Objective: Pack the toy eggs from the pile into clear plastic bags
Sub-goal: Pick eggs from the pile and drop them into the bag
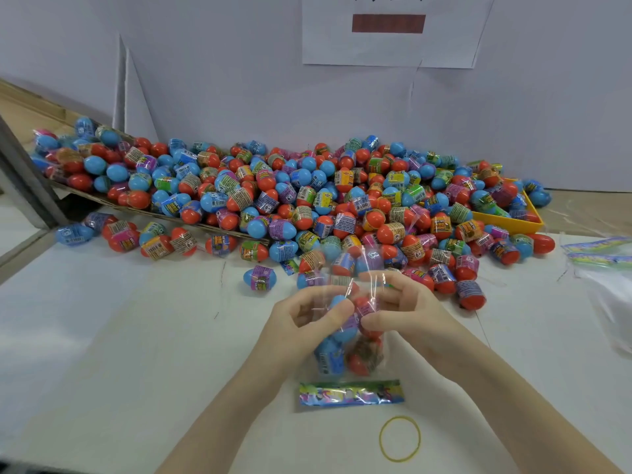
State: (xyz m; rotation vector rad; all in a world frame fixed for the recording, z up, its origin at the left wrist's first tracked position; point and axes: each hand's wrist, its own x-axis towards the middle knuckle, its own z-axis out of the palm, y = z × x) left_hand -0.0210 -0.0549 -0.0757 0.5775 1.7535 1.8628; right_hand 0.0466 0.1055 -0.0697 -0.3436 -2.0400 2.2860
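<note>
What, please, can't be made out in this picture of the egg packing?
- Egg count in the bag: left hand, right hand and crinkled plastic hide it.
- Bag's top: blurred, so open or closed is unclear.
- Paper sign: text cut off by the top edge.
- Yellow tray: mostly buried under the pile.
- Egg labels: too small to read.

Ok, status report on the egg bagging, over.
Left hand and right hand both pinch the clear bag. Eggs already inside. Pile behind, rubber band nearby, nothing blocking.
</note>
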